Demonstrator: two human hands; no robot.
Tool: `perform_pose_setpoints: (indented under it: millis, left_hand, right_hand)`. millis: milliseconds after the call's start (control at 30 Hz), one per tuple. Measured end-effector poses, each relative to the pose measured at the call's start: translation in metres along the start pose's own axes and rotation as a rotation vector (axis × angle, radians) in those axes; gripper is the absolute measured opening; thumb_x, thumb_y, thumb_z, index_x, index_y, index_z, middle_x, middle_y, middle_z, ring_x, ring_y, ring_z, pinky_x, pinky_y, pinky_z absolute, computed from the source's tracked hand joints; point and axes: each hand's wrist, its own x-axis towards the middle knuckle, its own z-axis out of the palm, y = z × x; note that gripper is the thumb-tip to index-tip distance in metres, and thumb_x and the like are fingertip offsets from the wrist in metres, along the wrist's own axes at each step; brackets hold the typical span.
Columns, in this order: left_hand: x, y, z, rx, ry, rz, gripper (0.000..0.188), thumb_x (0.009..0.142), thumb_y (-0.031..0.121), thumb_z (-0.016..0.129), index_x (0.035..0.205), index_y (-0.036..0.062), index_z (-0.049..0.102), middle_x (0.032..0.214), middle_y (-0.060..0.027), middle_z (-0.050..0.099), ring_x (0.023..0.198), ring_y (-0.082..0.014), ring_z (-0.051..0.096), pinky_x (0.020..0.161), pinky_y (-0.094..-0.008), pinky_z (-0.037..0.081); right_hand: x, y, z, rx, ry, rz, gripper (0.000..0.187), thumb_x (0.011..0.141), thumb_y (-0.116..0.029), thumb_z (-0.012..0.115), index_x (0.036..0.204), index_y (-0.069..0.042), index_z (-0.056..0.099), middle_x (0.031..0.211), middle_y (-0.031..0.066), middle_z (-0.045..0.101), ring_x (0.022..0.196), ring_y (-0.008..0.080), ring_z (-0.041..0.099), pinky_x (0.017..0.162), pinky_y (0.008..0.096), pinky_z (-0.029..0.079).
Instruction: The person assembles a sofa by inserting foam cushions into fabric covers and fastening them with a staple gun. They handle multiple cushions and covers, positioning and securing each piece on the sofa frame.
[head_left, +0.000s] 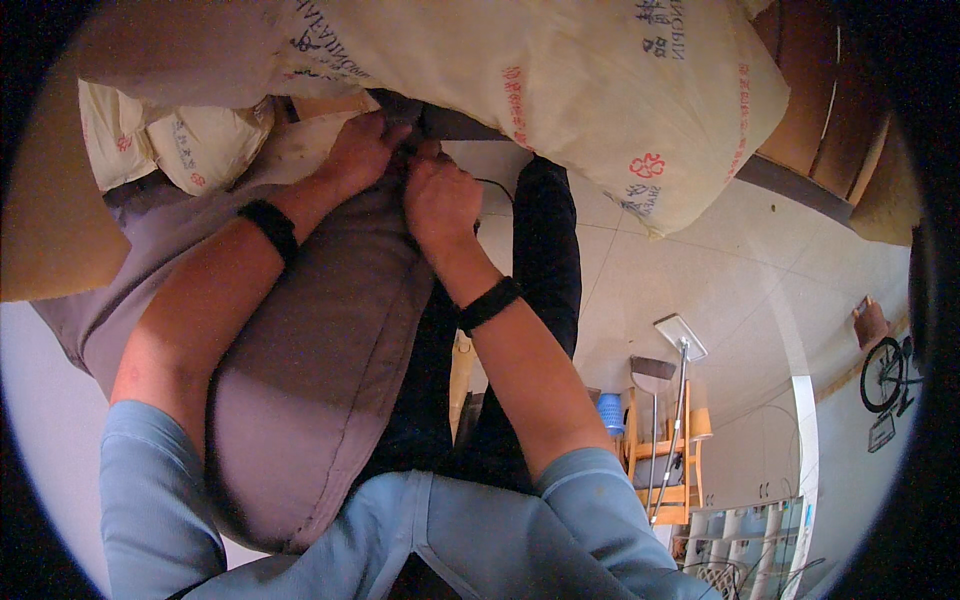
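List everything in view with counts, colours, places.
Fabric: one, brownish, under left forearm
Large bag: one, cream, top
Smaller bags: at least two, cream, upper left
Panel: one, tan, left
Boxes: several, brown, upper right
Flat mop: one, pale, right
Dustpan: one, grey, beside mop
Wooden frame: one, orange, lower right
Tub: one, blue, beside frame
Wheel: one, black, far right
Trouser legs: two, black, centre
Wristbands: two, black, wrists
Sleeves: two, blue, bottom
Left hand, right hand: one each, bare, upper centre

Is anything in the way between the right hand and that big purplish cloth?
Nothing I can see: the right hand is at the far edge of the purplish cloth, beside the left hand. The hands' meeting point is too dark to tell.
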Motion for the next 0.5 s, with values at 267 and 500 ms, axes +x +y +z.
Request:
perform_pose_setpoints:
  millis: [267,500]
  left_hand:
    - [-0.003,0.0,0.004,0.084,0.052,0.129,0.043,0.09,0.035,0.05,0.098,-0.0065,0.058,0.1,-0.0272,0.059,0.096,-0.0429,0.055,0.086,-0.0462,0.043]
    - [0.0,-0.002,0.004,-0.04,-0.011,0.054,0.044,0.089,0.038,0.049,0.094,-0.0034,0.06,0.096,-0.026,0.06,0.094,-0.0422,0.055,0.085,-0.0454,0.043]
  right_hand:
    - [0.016,0.006,0.014,0.118,-0.102,0.129,0.024,0.087,-0.024,0.044,0.089,-0.005,0.058,0.082,0.0179,0.065,0.076,0.0352,0.064,0.066,0.0442,0.052]
    - [0.007,0.011,0.019,0.626,-0.066,0.27,0.035,0.087,-0.035,0.048,0.095,-0.003,0.061,0.091,0.0249,0.061,0.089,0.0413,0.058,0.076,0.0463,0.047]
